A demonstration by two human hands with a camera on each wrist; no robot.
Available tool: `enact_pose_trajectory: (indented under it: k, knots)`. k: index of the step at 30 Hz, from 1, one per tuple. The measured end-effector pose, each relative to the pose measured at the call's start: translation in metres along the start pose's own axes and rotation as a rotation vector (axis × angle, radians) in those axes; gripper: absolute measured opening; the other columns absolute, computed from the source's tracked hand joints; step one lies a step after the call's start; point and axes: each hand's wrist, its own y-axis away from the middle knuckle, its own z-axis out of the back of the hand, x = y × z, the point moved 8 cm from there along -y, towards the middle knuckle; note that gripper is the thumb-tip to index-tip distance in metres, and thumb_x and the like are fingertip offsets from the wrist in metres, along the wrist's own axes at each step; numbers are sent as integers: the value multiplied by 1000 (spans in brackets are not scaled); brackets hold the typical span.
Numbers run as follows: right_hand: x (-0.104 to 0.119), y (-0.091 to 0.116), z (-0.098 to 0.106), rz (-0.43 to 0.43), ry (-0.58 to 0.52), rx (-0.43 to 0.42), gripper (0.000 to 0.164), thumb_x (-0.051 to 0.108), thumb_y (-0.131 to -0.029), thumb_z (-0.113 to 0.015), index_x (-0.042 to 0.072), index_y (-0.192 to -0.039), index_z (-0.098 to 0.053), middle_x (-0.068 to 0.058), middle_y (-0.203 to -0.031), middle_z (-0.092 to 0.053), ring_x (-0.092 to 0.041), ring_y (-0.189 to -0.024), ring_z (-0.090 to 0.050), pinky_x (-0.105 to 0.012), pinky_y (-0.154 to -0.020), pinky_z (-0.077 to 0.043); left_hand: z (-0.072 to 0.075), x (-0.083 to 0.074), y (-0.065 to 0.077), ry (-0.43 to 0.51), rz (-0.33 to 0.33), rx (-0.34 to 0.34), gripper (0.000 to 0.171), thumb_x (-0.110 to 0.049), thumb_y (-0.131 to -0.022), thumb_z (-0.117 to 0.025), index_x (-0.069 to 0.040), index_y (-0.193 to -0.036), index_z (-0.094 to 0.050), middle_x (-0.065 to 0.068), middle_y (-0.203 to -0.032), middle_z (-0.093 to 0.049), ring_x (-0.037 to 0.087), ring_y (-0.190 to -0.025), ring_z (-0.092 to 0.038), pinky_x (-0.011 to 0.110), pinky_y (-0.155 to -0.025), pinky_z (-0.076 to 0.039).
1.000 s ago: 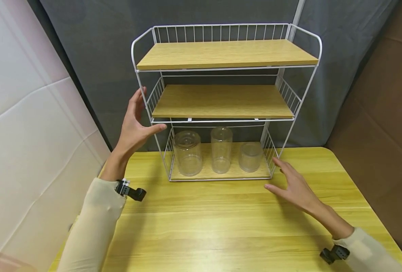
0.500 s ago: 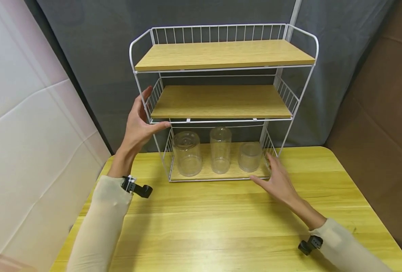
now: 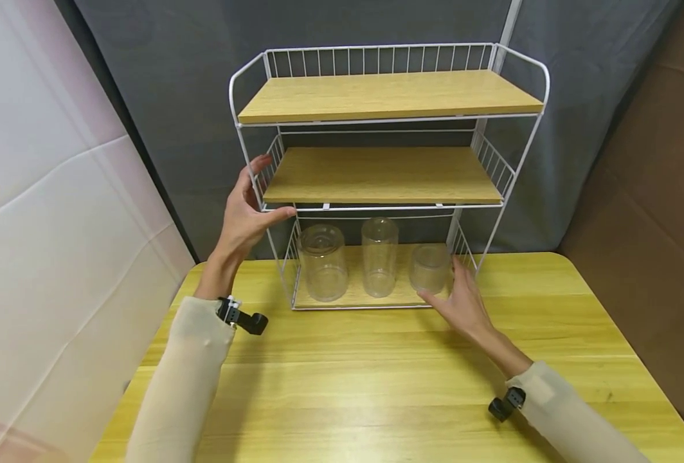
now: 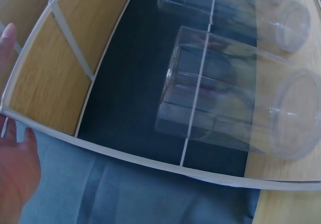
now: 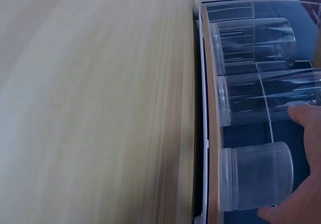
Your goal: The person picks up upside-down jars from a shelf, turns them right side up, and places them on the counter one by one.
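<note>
A white wire rack point(image 3: 388, 207) with three wooden shelves stands on the table. Three clear jars line its bottom shelf: a wide one point(image 3: 323, 267) at left, a tall slim one point(image 3: 379, 260) mid-shelf, and a short one point(image 3: 430, 270) at right. My left hand point(image 3: 243, 215) holds the rack's left post at the middle shelf, thumb in front and fingers behind the side wires. My right hand point(image 3: 462, 302) is at the short jar, thumb before it and fingers along its right side. In the right wrist view, the spread digits straddle the short jar point(image 5: 258, 176).
The yellow wood-grain table point(image 3: 371, 386) extends in front of the rack. A grey curtain point(image 3: 162, 96) hangs behind. White sheeting point(image 3: 58, 225) is at left and a brown panel point(image 3: 654, 180) at right. Side wires point(image 3: 466, 247) border the bottom shelf.
My right hand has moved left from outside the rack's right corner to the short jar. My left hand has slid right, further around the left post. The jars have stayed put.
</note>
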Motion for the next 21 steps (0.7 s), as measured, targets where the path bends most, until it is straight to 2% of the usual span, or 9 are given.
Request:
enact_pose_trajectory:
  k: [4, 8, 12, 16, 21]
  knots:
    - [-1, -8, -2, 23, -17, -31, 109, 33, -84, -90, -8, -162, -26, -38, -153, -43, -53, -140, -45, -69, -114, -41, 0, 4, -2, 6, -16, -19, 101, 6, -74, -90, -7, -161, -40, 16, -165, -40, 22, -155, -34, 44, -130, -26]
    - [-4, -15, -6, 17, -28, -37, 109, 34, -84, -90, -7, -162, -27, -37, -153, -44, -53, -139, -46, -68, -113, -42, -1, 5, -1, 24, -28, -33, 99, 9, -74, -88, -3, -160, -40, 21, -166, -37, 23, -156, -33, 43, -131, -24]
    - [-5, -20, -10, -2, -37, -27, 108, 33, -85, -89, -6, -163, -26, -36, -154, -42, -53, -141, -44, -69, -115, -40, -6, -6, 2, 52, -41, -40, 95, 9, -75, -89, 2, -158, -42, 25, -166, -35, 25, -157, -30, 39, -131, -23]
    - [-4, -25, -11, -3, -39, -38, 107, 32, -84, -89, -4, -163, -26, -35, -153, -43, -52, -140, -44, -68, -114, -41, -9, -15, 5, 69, -53, -43, 95, 2, -76, -93, 3, -156, -43, 23, -165, -37, 25, -157, -31, 36, -130, -24]
    - [-2, -33, -13, 29, -38, -68, 102, 29, -82, -91, -5, -159, -34, -35, -146, -50, -52, -135, -48, -67, -111, -43, -3, 3, 1, 64, -77, -43, 97, 1, -74, -95, -2, -157, -44, 19, -165, -38, 23, -156, -32, 36, -130, -25]
